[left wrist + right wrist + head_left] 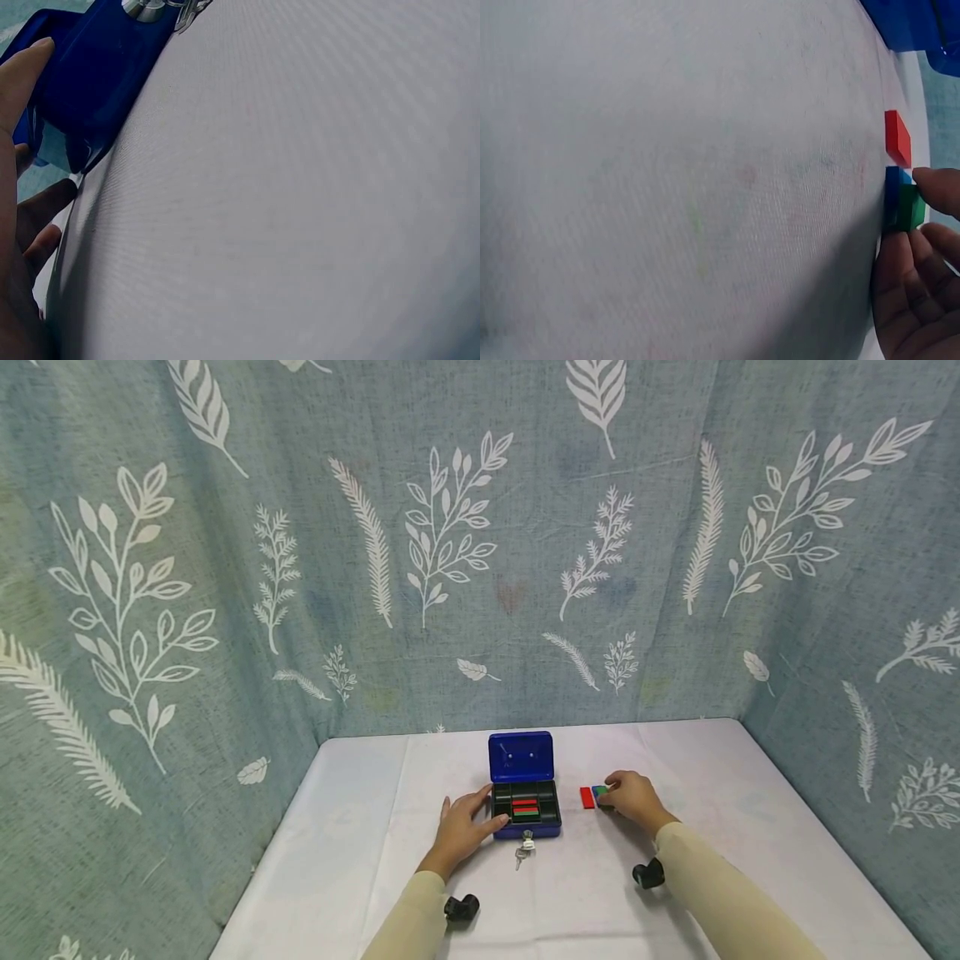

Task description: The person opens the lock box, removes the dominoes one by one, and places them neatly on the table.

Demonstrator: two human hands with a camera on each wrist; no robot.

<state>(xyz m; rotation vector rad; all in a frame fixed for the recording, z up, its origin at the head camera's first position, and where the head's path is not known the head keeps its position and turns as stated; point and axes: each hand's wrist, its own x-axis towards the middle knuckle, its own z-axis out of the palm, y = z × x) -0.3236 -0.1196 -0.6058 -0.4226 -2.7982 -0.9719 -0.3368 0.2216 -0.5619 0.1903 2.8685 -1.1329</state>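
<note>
A small blue cash box (527, 832) stands on the table with its lid (521, 757) raised. Its black tray holds red blocks (524, 802) and a green block (526, 812). My left hand (461, 835) rests against the box's left side, thumb at the front corner, fingers spread and fairly straight. To the right of the box, my right hand (633, 797) pinches a green block (910, 208) between thumb and fingers. Against it is a blue block (892, 196); whether the fingers hold that too is unclear. A red block (587, 797) lies just left of them on the cloth.
Keys (521, 853) hang from the lock at the box's front. A white cloth (360, 860) covers the table. Patterned grey-green curtains (480, 568) enclose it at the back and sides. Black wrist cameras (462, 908) sit on both forearms.
</note>
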